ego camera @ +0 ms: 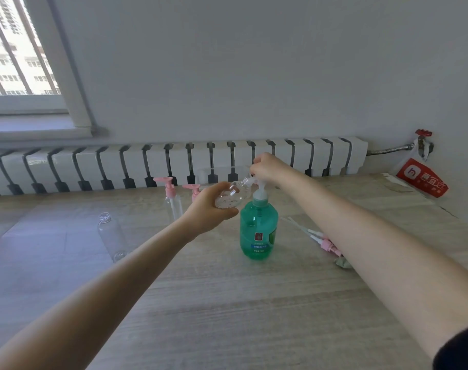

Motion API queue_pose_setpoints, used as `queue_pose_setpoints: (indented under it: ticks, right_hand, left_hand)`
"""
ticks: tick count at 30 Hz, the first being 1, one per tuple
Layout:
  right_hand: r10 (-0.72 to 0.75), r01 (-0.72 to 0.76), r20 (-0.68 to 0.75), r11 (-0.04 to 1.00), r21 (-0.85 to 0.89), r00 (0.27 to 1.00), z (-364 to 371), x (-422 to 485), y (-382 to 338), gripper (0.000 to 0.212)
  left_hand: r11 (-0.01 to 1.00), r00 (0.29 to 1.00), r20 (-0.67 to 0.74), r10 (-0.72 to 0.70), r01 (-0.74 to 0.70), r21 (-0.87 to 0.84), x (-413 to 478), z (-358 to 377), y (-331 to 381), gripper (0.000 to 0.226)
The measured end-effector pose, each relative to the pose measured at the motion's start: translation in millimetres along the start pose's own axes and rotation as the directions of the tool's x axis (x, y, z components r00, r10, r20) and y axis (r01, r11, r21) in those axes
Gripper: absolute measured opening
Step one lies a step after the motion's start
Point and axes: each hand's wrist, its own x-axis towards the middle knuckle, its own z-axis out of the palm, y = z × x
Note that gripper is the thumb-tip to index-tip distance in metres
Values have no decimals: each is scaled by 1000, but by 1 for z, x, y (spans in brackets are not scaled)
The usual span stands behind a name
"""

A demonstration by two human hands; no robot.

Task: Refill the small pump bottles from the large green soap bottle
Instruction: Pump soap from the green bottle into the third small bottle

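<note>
Head view: left hand (pixel 206 209) grips the small clear bottle (pixel 228 199) tilted, mouth at the nozzle; right hand (pixel 267 168) curls over the pump (pixel 260 193) of the green soap bottle (pixel 258 231), mid-desk (pixel 227 303), likely to dispense.

A white ribbed radiator (pixel 174 161) runs along the grey wall (pixel 254 76) just behind the fingers of the right hand (pixel 264 168) and stretches far out to the left of the left hand (pixel 206 206) and its fingers. High up and well left of both sets of fingers, a barred window (pixel 16 49) shows pale buildings. Well to the right of the right fingers, a red valve (pixel 423 133) caps a metal pipe (pixel 387 150), with a red-and-white printed bag (pixel 422 180) just below it. Beneath all the fingers spreads a pale wood-grain table (pixel 227 303).
</note>
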Motion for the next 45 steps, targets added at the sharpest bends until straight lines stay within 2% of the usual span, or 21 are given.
queue_pose_setpoints:
  ticks: [9,13,16,20,27,34,41,45]
  right_hand:
    - [-4,9,54,995,-104,999,6,5,1,28]
    - [-47,64,82,975,-213,996,13,7,7,27]
    - [-23,38,82,981,-191,996,17,6,6,30]
    - [-31,64,110,948,-311,993,16,3,4,31]
    - [-24,67,116,922,-381,993,16,-2,1,29]
    - [-41,74,96,926,-371,995,15,-3,2,23]
    - [-44,70,100,956,-285,994,6,-7,-5,21]
    - [-4,2,-16,989,-150,1000,2,1,-6,16]
  left_hand:
    - [1000,1000,-11,-7,7,16,1,-2,0,53]
    - [999,1000,-7,2,-1,55,1,-3,-2,56]
    - [998,1000,-9,3,-3,60,0,-3,-6,59]
    - [998,1000,-6,-2,2,57,0,-1,-11,59]
    - [999,1000,-3,-1,1,52,0,0,-12,58]
    - [999,1000,-10,-10,10,41,-1,-1,-10,60]
    - [1000,1000,-9,-7,7,21,-3,-3,-5,56]
    - [999,1000,-14,-11,11,38,-1,-5,-3,58]
